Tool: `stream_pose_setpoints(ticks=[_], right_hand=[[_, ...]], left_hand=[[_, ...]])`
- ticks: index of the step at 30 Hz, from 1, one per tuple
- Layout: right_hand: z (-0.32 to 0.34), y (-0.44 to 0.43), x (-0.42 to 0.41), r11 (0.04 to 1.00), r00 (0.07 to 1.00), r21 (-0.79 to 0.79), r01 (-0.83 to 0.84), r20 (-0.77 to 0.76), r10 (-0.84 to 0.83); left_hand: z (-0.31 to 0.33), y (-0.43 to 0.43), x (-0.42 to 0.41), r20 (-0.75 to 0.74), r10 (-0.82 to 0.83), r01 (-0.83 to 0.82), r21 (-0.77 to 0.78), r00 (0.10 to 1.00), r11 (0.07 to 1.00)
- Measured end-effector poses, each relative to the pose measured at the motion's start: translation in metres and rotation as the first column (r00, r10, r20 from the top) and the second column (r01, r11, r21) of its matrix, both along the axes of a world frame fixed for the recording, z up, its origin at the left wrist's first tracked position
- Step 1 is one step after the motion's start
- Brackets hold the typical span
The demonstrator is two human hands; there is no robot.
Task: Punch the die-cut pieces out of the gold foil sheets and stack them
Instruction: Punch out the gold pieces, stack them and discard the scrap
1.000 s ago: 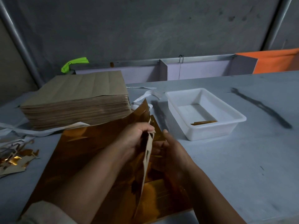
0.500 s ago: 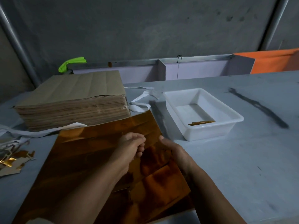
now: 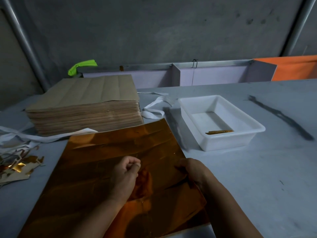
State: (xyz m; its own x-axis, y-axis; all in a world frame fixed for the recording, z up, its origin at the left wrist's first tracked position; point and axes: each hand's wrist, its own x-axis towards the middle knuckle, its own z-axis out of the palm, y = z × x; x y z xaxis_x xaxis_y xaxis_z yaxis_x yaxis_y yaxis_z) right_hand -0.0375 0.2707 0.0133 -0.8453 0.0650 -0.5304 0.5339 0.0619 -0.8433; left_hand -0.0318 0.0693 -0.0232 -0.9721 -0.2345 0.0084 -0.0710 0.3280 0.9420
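A large gold foil sheet point(image 3: 106, 165) lies flat, foil side up, on the grey table in front of me. My left hand point(image 3: 126, 176) rests on the middle of the sheet as a loose fist, fingers curled, nothing visible in it. My right hand point(image 3: 192, 169) grips the sheet's right edge, thumb on top. A white plastic tray point(image 3: 240, 141) at the right holds a thin stack of gold die-cut pieces point(image 3: 219, 131). A thick stack of sheets point(image 3: 85, 103), brown backs up, stands at the back left.
Foil scraps point(image 3: 18, 167) lie at the left edge of the table. White strap strips point(image 3: 154, 110) trail beside and in front of the brown stack. A dark smear point(image 3: 281, 117) marks the table at the right. A low lilac divider point(image 3: 205, 76) runs along the back.
The sheet was held up and folded between both hands; it has since been laid flat, foil side up. My left hand came down onto its middle; my right moved to its right edge.
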Motion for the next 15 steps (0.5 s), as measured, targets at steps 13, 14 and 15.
stream_pose_setpoints(ticks=[13, 14, 15], right_hand=[[0.004, 0.0, -0.011, 0.984, 0.992, 0.144, -0.101, 0.089, 0.089], [0.004, 0.0, -0.01, 0.987, 0.992, 0.13, -0.097, 0.088, 0.086], [0.006, -0.001, -0.011, 0.988, 0.992, 0.122, -0.098, 0.089, 0.088]], left_hand=[[-0.007, -0.005, -0.006, -0.038, 0.039, -0.035, 0.081, 0.999, 0.996], [-0.007, -0.005, -0.005, -0.039, 0.038, -0.034, 0.083, 0.999, 0.996], [-0.007, -0.005, -0.005, -0.042, 0.034, -0.031, 0.085, 0.999, 0.996]])
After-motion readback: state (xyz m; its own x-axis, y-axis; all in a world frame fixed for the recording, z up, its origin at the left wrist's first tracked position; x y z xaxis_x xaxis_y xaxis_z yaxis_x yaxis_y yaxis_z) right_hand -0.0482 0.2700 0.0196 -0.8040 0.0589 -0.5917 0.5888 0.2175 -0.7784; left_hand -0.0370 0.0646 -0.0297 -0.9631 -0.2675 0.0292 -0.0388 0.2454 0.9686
